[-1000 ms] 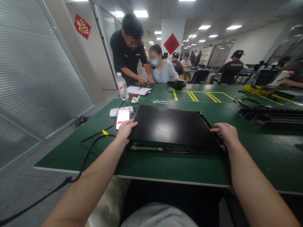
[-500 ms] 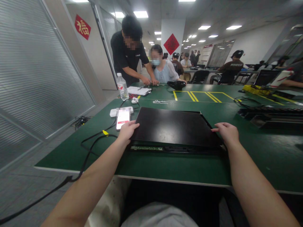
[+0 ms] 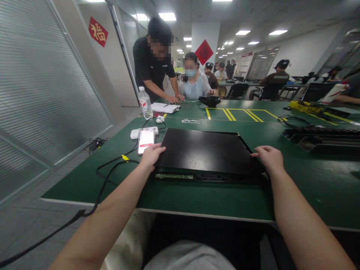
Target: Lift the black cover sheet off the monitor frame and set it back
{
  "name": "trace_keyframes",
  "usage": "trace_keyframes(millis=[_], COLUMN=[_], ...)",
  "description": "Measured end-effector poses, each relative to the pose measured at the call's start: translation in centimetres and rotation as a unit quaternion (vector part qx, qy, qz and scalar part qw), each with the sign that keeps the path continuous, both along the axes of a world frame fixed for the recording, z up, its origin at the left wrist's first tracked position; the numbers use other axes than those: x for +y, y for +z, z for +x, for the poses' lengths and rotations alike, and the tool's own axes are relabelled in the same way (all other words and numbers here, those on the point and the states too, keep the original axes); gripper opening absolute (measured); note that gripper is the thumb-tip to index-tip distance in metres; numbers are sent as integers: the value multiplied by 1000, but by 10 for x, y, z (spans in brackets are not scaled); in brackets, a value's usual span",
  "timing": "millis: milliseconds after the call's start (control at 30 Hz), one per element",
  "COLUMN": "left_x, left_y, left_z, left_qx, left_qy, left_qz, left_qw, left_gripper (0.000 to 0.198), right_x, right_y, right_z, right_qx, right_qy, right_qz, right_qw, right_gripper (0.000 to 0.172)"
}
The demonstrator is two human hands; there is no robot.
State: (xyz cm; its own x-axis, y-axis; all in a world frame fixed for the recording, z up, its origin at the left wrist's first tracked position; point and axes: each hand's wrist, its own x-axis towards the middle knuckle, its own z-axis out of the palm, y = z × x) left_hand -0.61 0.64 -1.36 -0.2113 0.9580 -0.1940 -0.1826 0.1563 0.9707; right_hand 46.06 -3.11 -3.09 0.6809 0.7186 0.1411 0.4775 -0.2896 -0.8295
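A flat black display panel (image 3: pixel 202 150) lies in front of me, slightly askew over a black frame. Along its near side a green circuit board strip (image 3: pixel 174 176) shows. My left hand (image 3: pixel 152 155) grips the panel's left edge, thumb on top and the other fingers mostly out of sight beneath. At the right edge my right hand (image 3: pixel 267 157) is closed in a pinch, thumb and forefinger at the panel's border. A lit phone (image 3: pixel 146 140) lies just beyond my left hand.
The green table (image 3: pixel 92 183) carries a black cable (image 3: pixel 104 183) at left, a water bottle (image 3: pixel 145 103), a clipboard with papers (image 3: pixel 165 108) and small white strips (image 3: pixel 190 121). Black frames (image 3: pixel 326 140) are stacked at right. Two people are at the far side.
My hands and the display panel stay where they were. Across the table, the seated person has straightened and turned, and the standing person has shifted slightly right.
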Motion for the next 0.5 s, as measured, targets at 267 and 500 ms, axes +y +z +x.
trace_keyframes(millis=[267, 500], left_x=[-3, -3], left_y=[6, 5], left_z=[5, 5], left_qx=[11, 18], left_qy=[6, -3], left_qz=[-5, -7], left_qw=[1000, 1000], left_gripper=[18, 18], right_x=[1, 1], right_y=[0, 0], right_z=[1, 1], right_qx=[-13, -60], right_qy=[-1, 6], right_qz=[-33, -31], right_qw=[999, 998], right_gripper=[16, 12])
